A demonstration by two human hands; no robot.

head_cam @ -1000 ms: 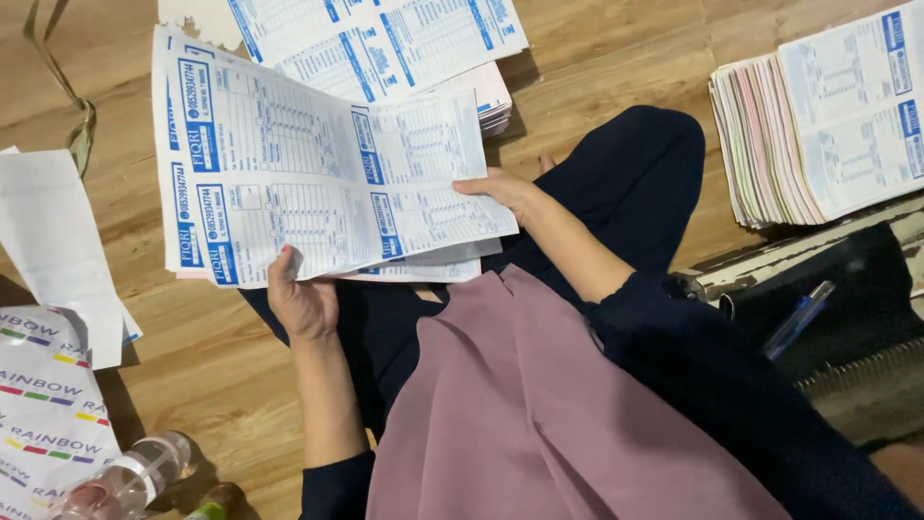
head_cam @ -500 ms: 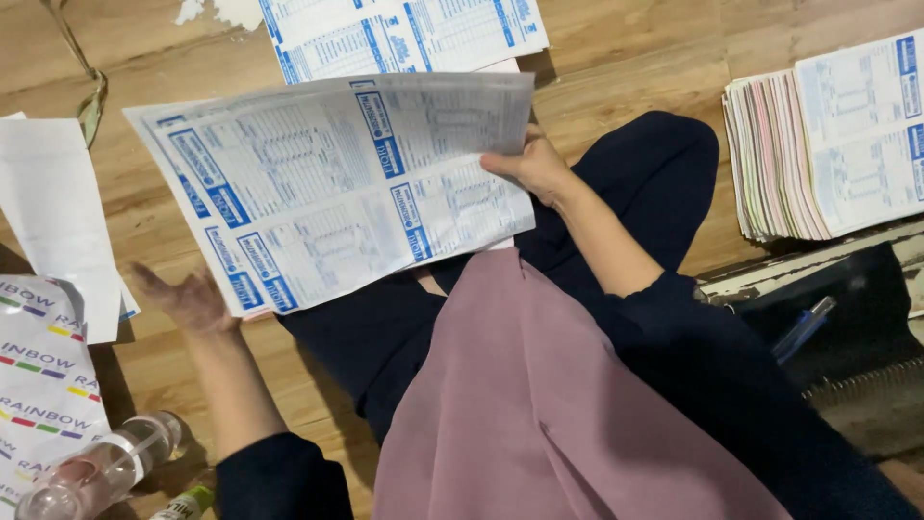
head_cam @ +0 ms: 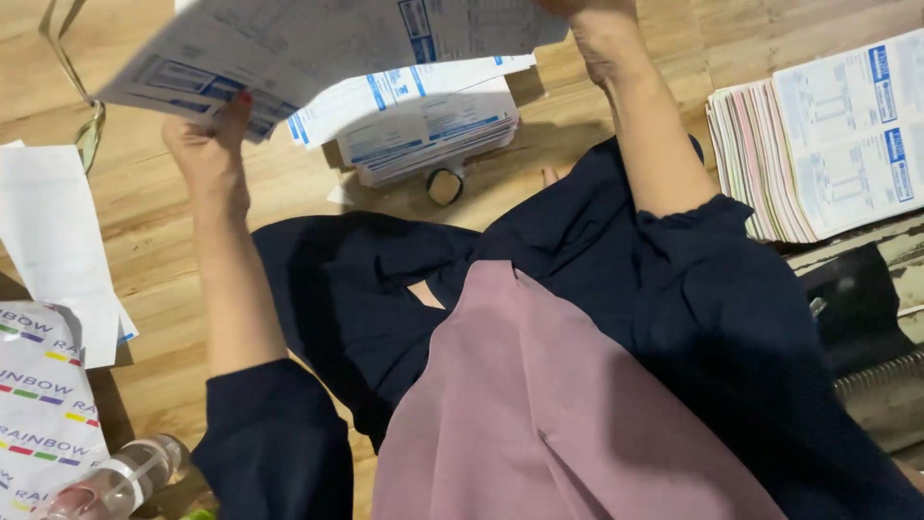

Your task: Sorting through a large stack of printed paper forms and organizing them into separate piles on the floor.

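Note:
I hold a large printed sheet of white forms with blue boxes (head_cam: pixel 318 43) raised up near the top of the view. My left hand (head_cam: pixel 207 149) pinches its lower left corner. My right hand (head_cam: pixel 602 34) grips its right edge, partly cut off by the frame. Below the lifted sheet a stack of the same forms (head_cam: pixel 428 125) lies on the wooden floor (head_cam: pixel 154 241), with a small dark ring-shaped object (head_cam: pixel 445 186) at its front edge. My legs in dark clothing and a pink cloth fill the lower middle.
A thick pile of forms with coloured edges (head_cam: pixel 818 154) sits at the right, above a dark case (head_cam: pixel 866 318). At the left lie white paper sheets (head_cam: pixel 53 241), a printed white bag (head_cam: pixel 43 414) and a clear plastic bottle (head_cam: pixel 115 481).
The sheet has been lifted from my lap up and away toward the top. My left hand, free half a second ago, now grips its corner. The stack beneath is uncovered.

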